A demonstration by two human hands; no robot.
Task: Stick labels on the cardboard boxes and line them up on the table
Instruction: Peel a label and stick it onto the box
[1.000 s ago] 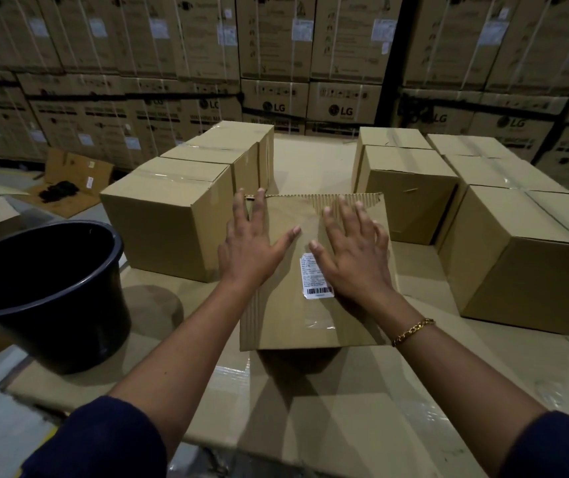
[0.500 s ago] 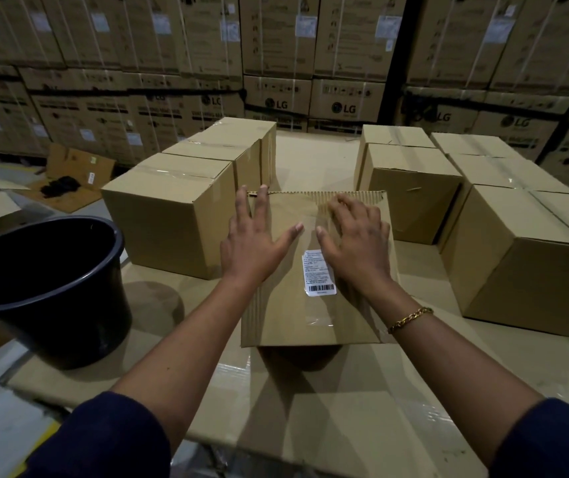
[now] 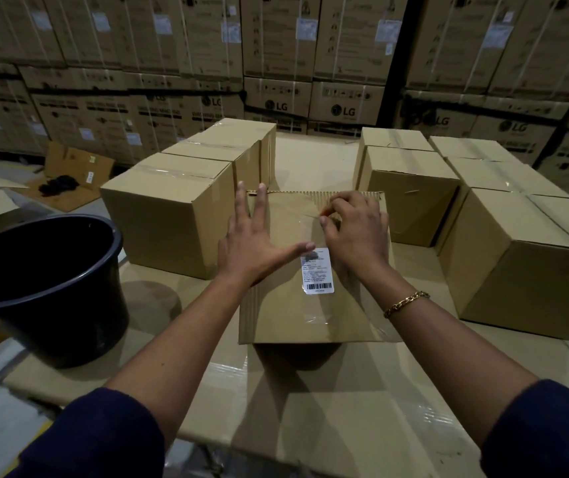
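A cardboard box (image 3: 286, 319) stands in front of me on the table (image 3: 310, 415). A white barcode label (image 3: 317, 270) is stuck on its top, with clear tape over the seam. My left hand (image 3: 255, 243) lies flat on the left half of the top, fingers spread. My right hand (image 3: 355, 232) rests on the far right part of the top. Its fingers are curled, with the tips near the tape's end. I cannot tell whether they pinch the tape.
A row of sealed boxes (image 3: 169, 219) runs along the left and two rows (image 3: 410, 191) (image 3: 524, 260) along the right, leaving a lane between. A black bucket (image 3: 45, 281) sits at the table's left edge. Stacked cartons (image 3: 276, 39) form the back wall.
My right hand slid toward the far edge of the box top and its fingers curled from flat. The left hand stayed pressed flat. The label is now uncovered.
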